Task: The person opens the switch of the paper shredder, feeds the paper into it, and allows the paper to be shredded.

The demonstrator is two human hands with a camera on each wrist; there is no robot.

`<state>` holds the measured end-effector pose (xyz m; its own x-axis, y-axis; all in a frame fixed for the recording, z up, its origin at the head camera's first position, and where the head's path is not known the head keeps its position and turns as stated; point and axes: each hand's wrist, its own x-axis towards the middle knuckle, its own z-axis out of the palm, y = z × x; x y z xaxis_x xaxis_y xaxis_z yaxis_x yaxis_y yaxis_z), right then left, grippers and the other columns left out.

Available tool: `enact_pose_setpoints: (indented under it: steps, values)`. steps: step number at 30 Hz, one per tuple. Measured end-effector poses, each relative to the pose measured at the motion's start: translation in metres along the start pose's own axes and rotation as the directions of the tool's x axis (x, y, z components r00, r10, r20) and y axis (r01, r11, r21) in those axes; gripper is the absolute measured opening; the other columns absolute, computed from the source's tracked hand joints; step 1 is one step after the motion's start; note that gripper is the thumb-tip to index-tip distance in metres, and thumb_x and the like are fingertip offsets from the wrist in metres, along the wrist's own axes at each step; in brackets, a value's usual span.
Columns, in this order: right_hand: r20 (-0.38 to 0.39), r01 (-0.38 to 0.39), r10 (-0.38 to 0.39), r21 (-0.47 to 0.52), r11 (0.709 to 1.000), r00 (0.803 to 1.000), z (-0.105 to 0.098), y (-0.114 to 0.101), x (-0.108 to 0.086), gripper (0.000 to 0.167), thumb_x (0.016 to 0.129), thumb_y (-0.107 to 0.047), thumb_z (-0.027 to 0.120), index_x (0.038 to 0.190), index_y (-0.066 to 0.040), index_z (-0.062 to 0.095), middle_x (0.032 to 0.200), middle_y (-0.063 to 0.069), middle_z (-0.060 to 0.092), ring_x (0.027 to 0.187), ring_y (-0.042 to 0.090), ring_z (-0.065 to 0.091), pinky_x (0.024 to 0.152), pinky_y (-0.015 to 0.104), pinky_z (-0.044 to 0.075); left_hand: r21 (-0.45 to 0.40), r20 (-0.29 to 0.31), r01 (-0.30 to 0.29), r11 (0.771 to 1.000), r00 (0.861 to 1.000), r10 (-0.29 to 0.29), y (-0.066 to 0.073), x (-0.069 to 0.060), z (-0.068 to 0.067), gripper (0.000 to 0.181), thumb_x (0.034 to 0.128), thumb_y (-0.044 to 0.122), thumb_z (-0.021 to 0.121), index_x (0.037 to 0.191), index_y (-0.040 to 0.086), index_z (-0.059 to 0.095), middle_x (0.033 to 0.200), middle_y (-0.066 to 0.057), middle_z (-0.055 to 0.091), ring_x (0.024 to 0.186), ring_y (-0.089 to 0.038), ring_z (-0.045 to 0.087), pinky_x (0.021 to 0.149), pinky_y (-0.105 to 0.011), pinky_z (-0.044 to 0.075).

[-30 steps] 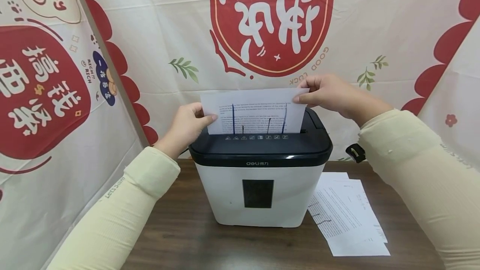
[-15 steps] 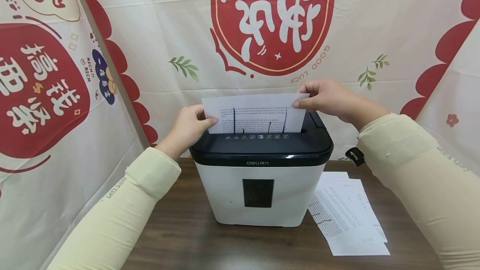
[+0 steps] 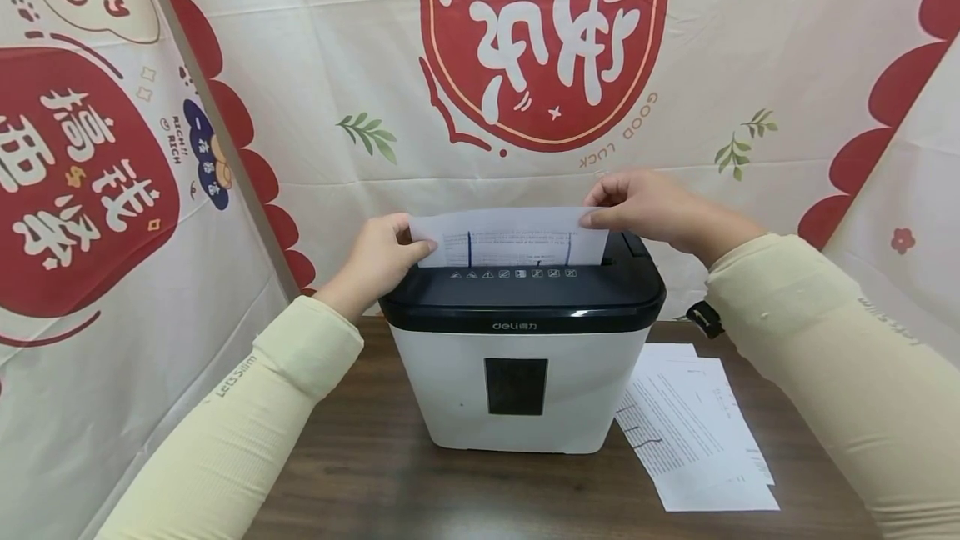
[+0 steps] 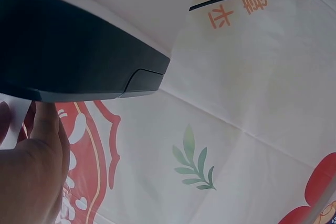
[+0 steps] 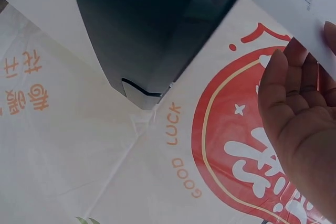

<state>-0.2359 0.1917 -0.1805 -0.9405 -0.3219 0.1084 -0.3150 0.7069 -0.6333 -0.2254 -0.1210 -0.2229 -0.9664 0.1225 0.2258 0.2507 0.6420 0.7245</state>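
A printed sheet of paper with blue pen lines stands upright in the slot of a paper shredder. The shredder has a black top and a white bin. My left hand pinches the sheet's left edge between thumb and fingers, close above the black top. At the upper right corner, my right hand pinches the paper between thumb and index finger. The right wrist view shows that hand with its other fingers loosely bent behind the sheet. The sheet's lower part is hidden inside the shredder.
Several printed sheets lie overlapping on the brown wooden table, right of the shredder. A small black object sits behind them by the right sleeve. A decorated cloth backdrop hangs close behind and at both sides.
The sheet has sunk lower into the shredder, so less of it shows above the slot. My right hand has come down with it; the left hand has barely moved.
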Motion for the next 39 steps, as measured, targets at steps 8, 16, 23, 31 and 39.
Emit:
enact_pose_setpoints:
  steps: [8, 16, 23, 31, 39]
  values:
    - [0.031, 0.016, -0.014, -0.047, 0.999, 0.999, 0.003, 0.002, -0.001, 0.016, 0.091, -0.017, 0.067, 0.101, -0.005, 0.07, 0.103, 0.011, 0.064, 0.098, 0.027, 0.051, 0.084, 0.046, 0.046, 0.019, -0.015, 0.001, 1.0, 1.0, 0.0, 0.001, -0.002, 0.0, 0.009, 0.0912, 0.011, 0.065, 0.095, 0.003, 0.067, 0.096, -0.013, 0.065, 0.091, -0.025, 0.054, 0.077, -0.033, 0.046]
    - [0.075, 0.058, -0.049, -0.121, 0.991, 0.996, 0.012, 0.009, 0.001, 0.011, 0.089, -0.013, 0.069, 0.096, -0.006, 0.072, 0.087, 0.007, 0.068, 0.084, 0.025, 0.055, 0.078, 0.039, 0.05, 0.032, -0.001, 0.04, 0.999, 0.999, -0.04, 0.0, -0.003, -0.001, 0.009, 0.092, 0.012, 0.065, 0.096, 0.005, 0.069, 0.099, -0.013, 0.065, 0.096, -0.026, 0.054, 0.086, -0.037, 0.048]
    - [0.054, 0.06, -0.053, -0.148, 0.987, 0.997, 0.016, 0.008, 0.001, 0.011, 0.089, -0.008, 0.066, 0.099, -0.003, 0.07, 0.091, 0.01, 0.067, 0.086, 0.026, 0.056, 0.082, 0.043, 0.051, 0.036, -0.013, 0.046, 0.998, 0.999, -0.045, -0.001, -0.002, -0.001, 0.008, 0.0921, 0.011, 0.065, 0.096, 0.005, 0.068, 0.099, -0.013, 0.065, 0.096, -0.026, 0.054, 0.087, -0.037, 0.048]
    - [0.006, 0.04, -0.039, -0.105, 0.994, 0.999, 0.014, 0.009, -0.003, 0.018, 0.09, -0.009, 0.065, 0.107, -0.001, 0.068, 0.101, 0.015, 0.066, 0.095, 0.03, 0.056, 0.09, 0.05, 0.05, 0.039, -0.029, 0.02, 0.999, 0.999, -0.019, -0.003, -0.002, 0.001, 0.007, 0.0913, 0.01, 0.066, 0.096, 0.005, 0.068, 0.098, -0.013, 0.067, 0.095, -0.026, 0.056, 0.09, -0.038, 0.047]
    - [-0.075, -0.006, 0.002, -0.057, 0.998, 0.997, 0.013, 0.02, -0.007, 0.028, 0.092, -0.015, 0.063, 0.116, 0.0, 0.064, 0.11, 0.018, 0.061, 0.1, 0.032, 0.053, 0.088, 0.047, 0.05, 0.014, -0.076, -0.032, 0.999, 0.997, 0.033, -0.01, -0.006, 0.001, 0.011, 0.0913, 0.009, 0.065, 0.1, 0.003, 0.067, 0.1, -0.012, 0.067, 0.096, -0.026, 0.059, 0.092, -0.039, 0.049]
